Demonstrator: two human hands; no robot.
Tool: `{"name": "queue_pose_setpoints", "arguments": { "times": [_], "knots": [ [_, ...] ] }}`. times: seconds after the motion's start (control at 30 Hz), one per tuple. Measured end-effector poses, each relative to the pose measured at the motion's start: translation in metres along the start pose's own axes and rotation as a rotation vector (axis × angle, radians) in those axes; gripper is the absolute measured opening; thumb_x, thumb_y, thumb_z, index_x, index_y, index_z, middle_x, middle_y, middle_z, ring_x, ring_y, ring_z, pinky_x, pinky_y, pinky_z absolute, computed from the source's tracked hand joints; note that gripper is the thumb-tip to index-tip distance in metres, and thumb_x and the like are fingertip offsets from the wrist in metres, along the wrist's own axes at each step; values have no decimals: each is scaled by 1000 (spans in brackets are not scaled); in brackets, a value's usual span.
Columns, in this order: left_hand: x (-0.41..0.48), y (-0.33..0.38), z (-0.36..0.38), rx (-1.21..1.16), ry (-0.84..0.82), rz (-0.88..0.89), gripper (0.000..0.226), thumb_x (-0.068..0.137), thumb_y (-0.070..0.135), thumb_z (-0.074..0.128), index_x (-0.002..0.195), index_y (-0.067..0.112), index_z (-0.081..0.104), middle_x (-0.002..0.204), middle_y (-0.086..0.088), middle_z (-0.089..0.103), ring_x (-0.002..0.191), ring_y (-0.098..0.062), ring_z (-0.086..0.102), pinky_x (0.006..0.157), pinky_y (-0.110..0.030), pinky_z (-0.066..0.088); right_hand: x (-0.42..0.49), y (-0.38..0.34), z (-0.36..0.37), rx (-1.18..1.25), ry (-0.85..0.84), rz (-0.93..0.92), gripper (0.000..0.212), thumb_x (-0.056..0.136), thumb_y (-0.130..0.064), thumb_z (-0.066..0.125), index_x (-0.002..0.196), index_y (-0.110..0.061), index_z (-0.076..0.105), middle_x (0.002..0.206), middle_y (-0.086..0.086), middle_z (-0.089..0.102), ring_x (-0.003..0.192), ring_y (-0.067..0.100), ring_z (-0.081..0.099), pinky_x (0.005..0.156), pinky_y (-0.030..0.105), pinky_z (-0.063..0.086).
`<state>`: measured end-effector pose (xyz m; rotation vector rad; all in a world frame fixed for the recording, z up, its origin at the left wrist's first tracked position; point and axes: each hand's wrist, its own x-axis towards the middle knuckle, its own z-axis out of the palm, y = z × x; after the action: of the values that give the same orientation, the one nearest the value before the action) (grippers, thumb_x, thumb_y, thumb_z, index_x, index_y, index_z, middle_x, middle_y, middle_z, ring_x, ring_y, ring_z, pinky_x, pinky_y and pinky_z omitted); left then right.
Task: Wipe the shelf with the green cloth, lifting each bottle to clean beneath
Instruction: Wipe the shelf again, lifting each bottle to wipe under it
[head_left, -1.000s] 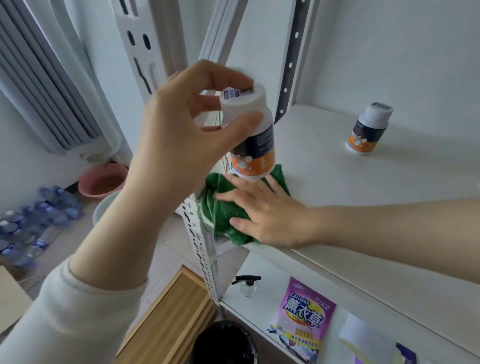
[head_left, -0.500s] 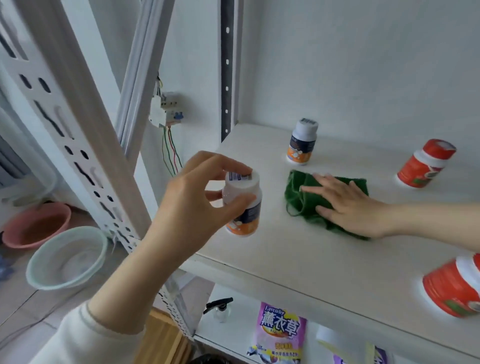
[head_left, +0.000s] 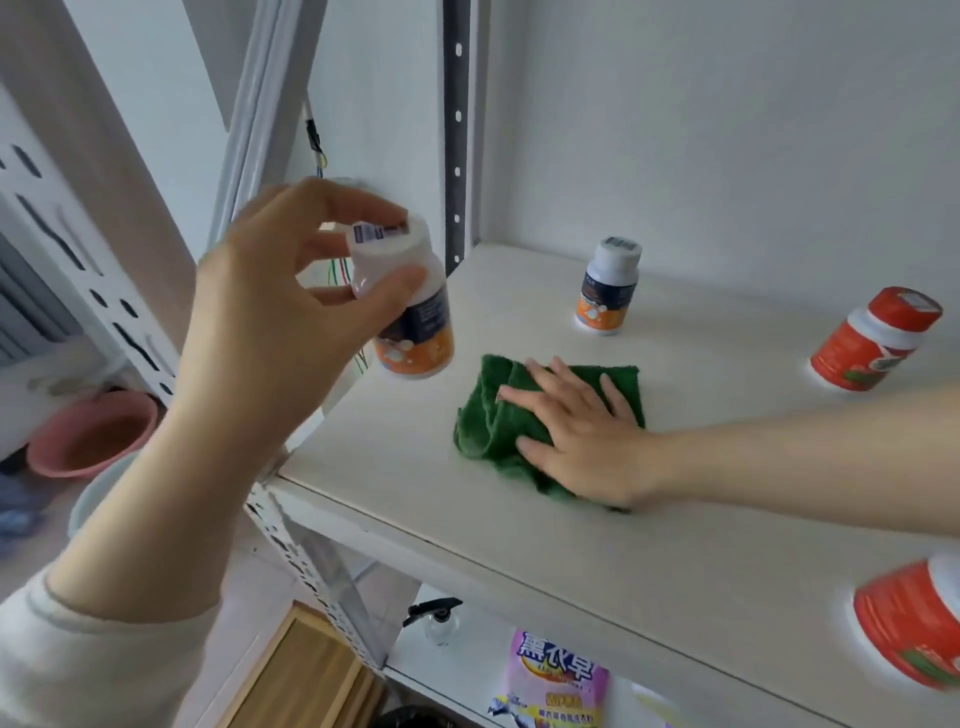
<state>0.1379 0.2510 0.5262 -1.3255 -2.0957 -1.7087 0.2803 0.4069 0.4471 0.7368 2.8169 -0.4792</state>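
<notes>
My left hand (head_left: 280, 322) grips a white-capped bottle with a dark and orange label (head_left: 410, 317) by its cap, lifted above the left end of the white shelf (head_left: 519, 530). My right hand (head_left: 576, 431) lies flat with straight fingers on the crumpled green cloth (head_left: 493, 415), pressing it onto the shelf near the middle. A second white-capped bottle (head_left: 608, 286) stands upright at the back. A red bottle (head_left: 872, 338) stands at the back right, and another red bottle (head_left: 914, 623) sits at the front right edge, partly cut off.
Perforated white shelf posts (head_left: 311, 566) frame the left side, with a dark slotted upright (head_left: 456, 130) at the back corner. The lower shelf holds a spray bottle (head_left: 436, 618) and a purple packet (head_left: 550, 680). Pink basin (head_left: 93, 431) and wooden panel (head_left: 306, 675) lie on the floor.
My right hand slid the green cloth from the shelf's left front corner to its middle. The held bottle dipped close to the shelf, then rose. The view swung right, showing the red bottles.
</notes>
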Motion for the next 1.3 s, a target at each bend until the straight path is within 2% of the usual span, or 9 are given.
{"name": "queue_pose_setpoints", "arguments": {
  "times": [0.13, 0.27, 0.53, 0.73, 0.83, 0.93, 1.0, 1.2, 1.3],
  "knots": [
    [6, 4, 5, 44, 26, -20, 24, 74, 23, 71, 94, 31, 61, 104, 11, 57, 92, 0, 61, 63, -1, 45, 98, -15, -19, 22, 161, 291, 50, 97, -40, 17, 145, -33, 5, 156, -2, -13, 142, 18, -17, 113, 51, -11],
    [9, 2, 7, 95, 28, -7, 23, 73, 27, 71, 93, 33, 60, 100, 18, 54, 91, 4, 60, 65, -3, 48, 158, -29, -25, 6, 152, 276, 56, 96, -44, 18, 145, -29, -2, 155, 3, -16, 141, 23, -19, 112, 53, -13],
    [15, -2, 1, 65, 61, -43, 22, 73, 30, 70, 92, 36, 60, 107, 10, 63, 87, 6, 61, 60, 1, 43, 53, -59, 24, 29, 202, -346, 47, 93, -43, 30, 139, -39, 23, 156, -6, 4, 143, 11, -6, 115, 41, -11],
    [15, -2, 3, 60, 1, -77, 21, 71, 35, 69, 89, 40, 59, 105, 12, 62, 85, 11, 59, 62, -2, 46, -12, -34, 24, 1, 48, -753, 43, 91, -38, 32, 134, -35, 38, 154, -8, 19, 143, 9, 8, 113, 32, -7],
    [14, -1, -2, 75, 0, -64, 21, 70, 36, 69, 90, 39, 60, 104, 12, 62, 83, 12, 60, 66, -7, 49, 27, -17, 3, -45, 124, -547, 43, 93, -28, 42, 136, -32, 37, 154, -5, 18, 142, 11, 12, 116, 38, 1],
    [14, -1, -8, 118, 1, -32, 21, 71, 37, 69, 88, 41, 57, 104, 14, 62, 81, 13, 59, 66, -5, 46, 79, -29, -6, -73, 129, -100, 47, 96, -41, 28, 142, -38, 17, 156, -6, -3, 143, 13, -6, 115, 46, -7],
    [14, -1, -9, 133, -9, -19, 21, 72, 36, 69, 89, 39, 57, 105, 13, 62, 80, 14, 58, 64, -1, 43, 92, -49, -1, -111, 94, -52, 51, 95, -47, 21, 143, -38, 7, 156, -3, -9, 143, 17, -13, 114, 51, -9],
    [14, -6, 1, 69, -44, -10, 22, 73, 33, 70, 90, 38, 58, 103, 15, 59, 82, 14, 57, 63, -1, 42, 3, -67, 33, -111, 69, -608, 47, 95, -38, 33, 140, -42, 21, 156, -4, -3, 143, 16, -10, 113, 47, -12],
    [12, -4, 16, 13, -104, 9, 22, 72, 30, 69, 90, 37, 58, 99, 18, 55, 85, 15, 55, 65, -1, 45, -26, -41, 22, -195, -13, -644, 47, 96, -36, 34, 141, -42, 19, 155, -10, -10, 141, 8, -16, 114, 39, -15]
  ]
}}
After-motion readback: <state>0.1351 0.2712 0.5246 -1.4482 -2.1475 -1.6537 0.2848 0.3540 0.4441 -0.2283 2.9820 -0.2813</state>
